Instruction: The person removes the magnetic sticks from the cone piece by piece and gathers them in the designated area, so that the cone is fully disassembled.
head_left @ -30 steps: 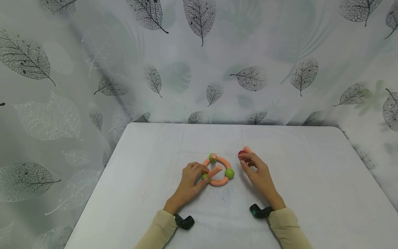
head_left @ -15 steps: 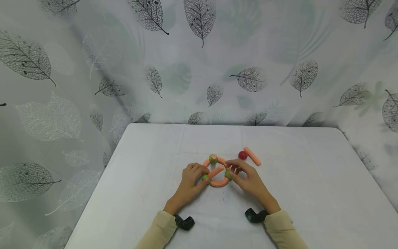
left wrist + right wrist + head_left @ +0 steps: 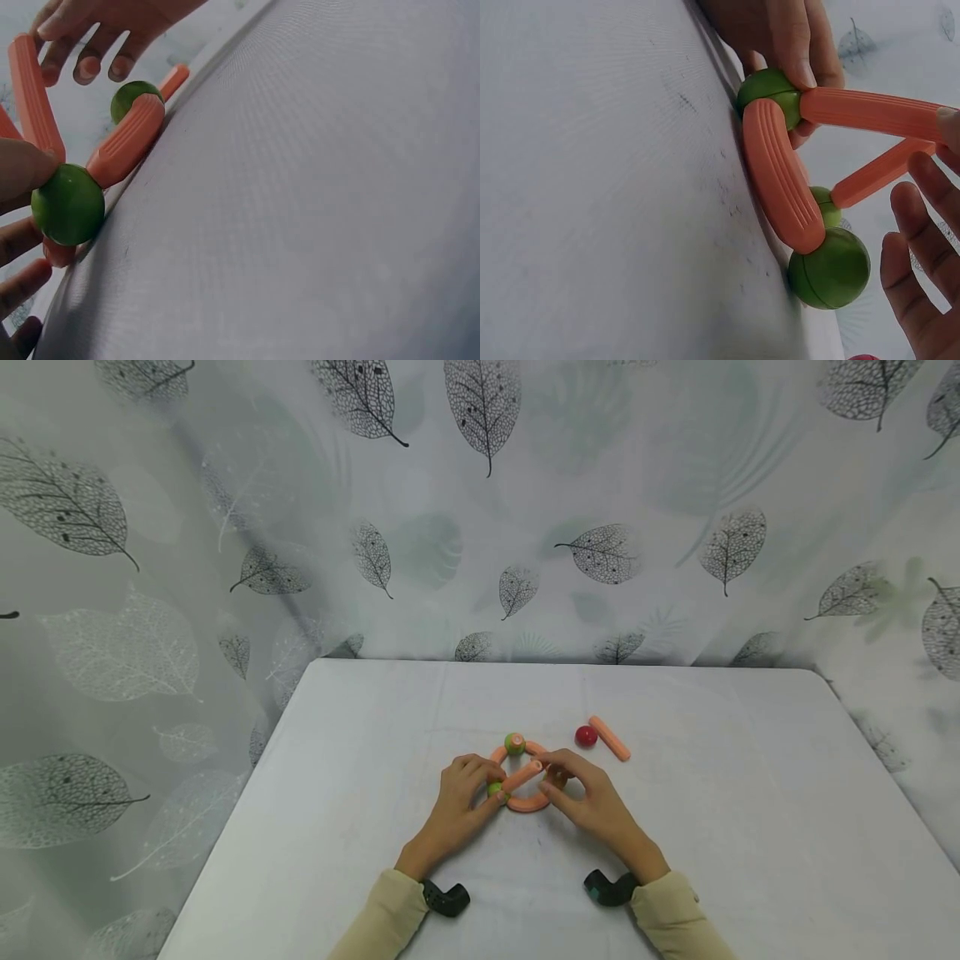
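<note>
Curved orange rods and green balls form a ring on the table. My left hand grips the left green ball, its thumb where a straight orange rod joins the ball. That rod slants upward over the ring. My right hand pinches the rod's upper end between thumb and finger. Below its fingers is the right green ball, mostly hidden in the head view. A curved orange rod links these two balls. The rear green ball carries another straight orange rod, also slanting up.
Behind the right hand, a red ball and a loose straight orange rod lie on the white table. A leaf-patterned curtain hangs around the table's back and sides.
My right hand has moved left, away from the red ball and loose rod, past the right green ball to the slanted rod's end. The left hand has stayed at its ball.
</note>
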Demonstrator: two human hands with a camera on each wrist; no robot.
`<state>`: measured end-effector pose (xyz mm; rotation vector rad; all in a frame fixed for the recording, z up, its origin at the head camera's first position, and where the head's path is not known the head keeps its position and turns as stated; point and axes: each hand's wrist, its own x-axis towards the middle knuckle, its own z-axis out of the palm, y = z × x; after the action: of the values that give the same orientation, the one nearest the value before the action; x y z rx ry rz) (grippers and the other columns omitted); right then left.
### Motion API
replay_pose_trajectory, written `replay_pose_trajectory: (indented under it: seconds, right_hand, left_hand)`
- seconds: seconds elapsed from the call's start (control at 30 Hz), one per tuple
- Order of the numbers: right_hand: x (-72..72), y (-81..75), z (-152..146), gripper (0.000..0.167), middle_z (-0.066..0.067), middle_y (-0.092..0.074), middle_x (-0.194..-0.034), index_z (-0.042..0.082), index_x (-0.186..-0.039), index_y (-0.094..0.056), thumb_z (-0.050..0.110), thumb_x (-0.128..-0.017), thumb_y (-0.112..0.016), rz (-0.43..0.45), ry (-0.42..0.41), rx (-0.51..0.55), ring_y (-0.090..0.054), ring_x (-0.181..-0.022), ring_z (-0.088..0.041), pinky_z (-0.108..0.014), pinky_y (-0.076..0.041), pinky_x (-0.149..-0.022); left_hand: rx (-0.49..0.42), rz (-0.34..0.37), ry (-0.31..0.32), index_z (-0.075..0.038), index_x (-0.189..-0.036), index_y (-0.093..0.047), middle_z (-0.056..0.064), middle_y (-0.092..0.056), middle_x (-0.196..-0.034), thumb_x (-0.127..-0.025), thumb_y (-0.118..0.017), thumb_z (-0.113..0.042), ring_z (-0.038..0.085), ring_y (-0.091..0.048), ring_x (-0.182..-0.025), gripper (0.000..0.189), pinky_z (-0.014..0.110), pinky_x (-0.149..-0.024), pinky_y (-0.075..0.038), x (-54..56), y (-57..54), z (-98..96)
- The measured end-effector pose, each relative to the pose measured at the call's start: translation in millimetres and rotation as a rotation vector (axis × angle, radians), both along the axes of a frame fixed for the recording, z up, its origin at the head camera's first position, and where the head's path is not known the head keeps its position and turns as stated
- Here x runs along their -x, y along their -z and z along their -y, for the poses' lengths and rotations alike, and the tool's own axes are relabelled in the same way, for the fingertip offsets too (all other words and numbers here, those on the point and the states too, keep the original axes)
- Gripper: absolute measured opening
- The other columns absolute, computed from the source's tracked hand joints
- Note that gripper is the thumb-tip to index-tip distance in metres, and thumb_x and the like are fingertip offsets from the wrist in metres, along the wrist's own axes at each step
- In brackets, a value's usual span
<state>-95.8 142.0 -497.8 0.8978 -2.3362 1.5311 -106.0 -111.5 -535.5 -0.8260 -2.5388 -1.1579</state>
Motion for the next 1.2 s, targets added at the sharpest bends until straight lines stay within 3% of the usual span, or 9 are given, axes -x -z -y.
replay_pose_trajectory:
  seconds: [0.4,0.97,1.2]
  right_hand:
    - [-2.0,-1.7,6.1,0.036,0.000,-0.069,-0.098,0.012,-0.117,-0.066,-0.004,-0.087,-0.079,-0.051,0.005,0.032,-0.061,-0.082,-0.012,-0.029,-0.055,-0.072]
    - [-2.8,1.1,14.5,0.040,-0.004,-0.069,-0.105,0.006,-0.120,-0.066,-0.008,-0.085,-0.080,-0.086,-0.053,0.049,-0.058,-0.084,-0.015,-0.037,-0.051,-0.069]
    - [-2.1,2.1,14.1,0.038,-0.002,-0.070,-0.109,0.008,-0.120,-0.067,-0.007,-0.086,-0.079,-0.082,-0.067,0.038,-0.058,-0.088,-0.011,-0.032,-0.052,-0.071]
  left_hand:
    - [0.006,0.014,0.002,-0.025,-0.110,-0.069,-0.008,-0.067,-0.119,-0.099,-0.069,-0.032,0.022,-0.053,-0.123,0.014,0.054,-0.105,-0.037,-1.8,0.7,1.0]
    - [0.002,-0.013,0.011,-0.024,-0.110,-0.069,-0.008,-0.067,-0.120,-0.100,-0.069,-0.032,0.024,-0.053,-0.123,0.013,0.053,-0.104,-0.037,-0.7,1.6,1.0]
    - [-0.002,-0.008,0.015,-0.024,-0.111,-0.069,-0.007,-0.067,-0.122,-0.100,-0.069,-0.032,0.024,-0.052,-0.124,0.014,0.055,-0.103,-0.036,-1.3,-1.0,0.5]
